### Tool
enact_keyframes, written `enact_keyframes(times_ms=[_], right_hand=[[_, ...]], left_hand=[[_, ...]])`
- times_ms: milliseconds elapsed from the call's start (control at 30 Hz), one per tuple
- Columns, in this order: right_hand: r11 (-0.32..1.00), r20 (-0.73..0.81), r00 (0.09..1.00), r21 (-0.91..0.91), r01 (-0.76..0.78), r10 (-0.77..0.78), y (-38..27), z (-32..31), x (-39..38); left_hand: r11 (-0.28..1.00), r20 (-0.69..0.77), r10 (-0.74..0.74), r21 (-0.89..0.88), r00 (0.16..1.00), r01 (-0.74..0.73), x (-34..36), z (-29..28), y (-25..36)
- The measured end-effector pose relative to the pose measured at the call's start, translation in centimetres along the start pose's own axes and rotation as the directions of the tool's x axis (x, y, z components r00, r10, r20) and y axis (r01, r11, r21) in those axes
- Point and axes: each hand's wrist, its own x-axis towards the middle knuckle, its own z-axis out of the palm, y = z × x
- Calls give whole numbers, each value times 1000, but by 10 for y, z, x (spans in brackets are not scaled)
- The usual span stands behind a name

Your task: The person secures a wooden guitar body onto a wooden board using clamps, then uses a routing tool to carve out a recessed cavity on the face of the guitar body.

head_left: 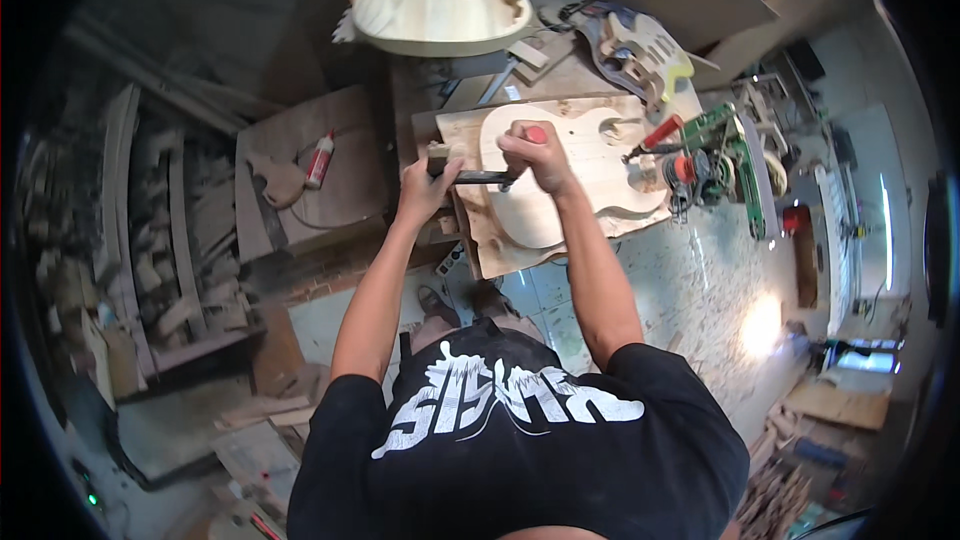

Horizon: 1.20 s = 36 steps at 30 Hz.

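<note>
A pale wooden guitar body lies flat on a larger rough-edged board on the workbench. Over its left part runs the dark bar of a clamp. My right hand is closed around the clamp's upright red-ended handle, above the guitar body. At the board's left edge my left hand grips the other end of the clamp, beside a small wood block. The fingers partly hide that end. A second clamp with a red handle sits at the guitar body's right side.
Another guitar body stands at the far side, with a smaller cut body right of it. A green power tool is at the bench's right. Leftward, a glue bottle lies on a panel, near shelves of wood offcuts.
</note>
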Motion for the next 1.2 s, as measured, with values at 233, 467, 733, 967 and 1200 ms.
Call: enact_keyframes(times_ms=[233, 467, 733, 967, 1200], right_hand=[[925, -706, 598, -298, 233, -379, 21, 50, 4], [986, 285, 951, -143, -82, 120, -28, -18, 1], [941, -478, 816, -251, 228, -325, 20, 30, -1], [968, -360, 915, -231, 101, -181, -3, 17, -5], [985, 340, 930, -135, -103, 143, -24, -21, 10]], left_hand=[[1000, 42, 25, 14, 999, -26, 4, 2, 8], [1000, 39, 10, 0, 999, -10, -1, 2, 9], [999, 34, 17, 35, 999, -19, 1, 0, 7], [998, 43, -17, 56, 999, 14, -3, -3, 12], [1000, 81, -20, 18, 997, 19, 2, 0, 1]])
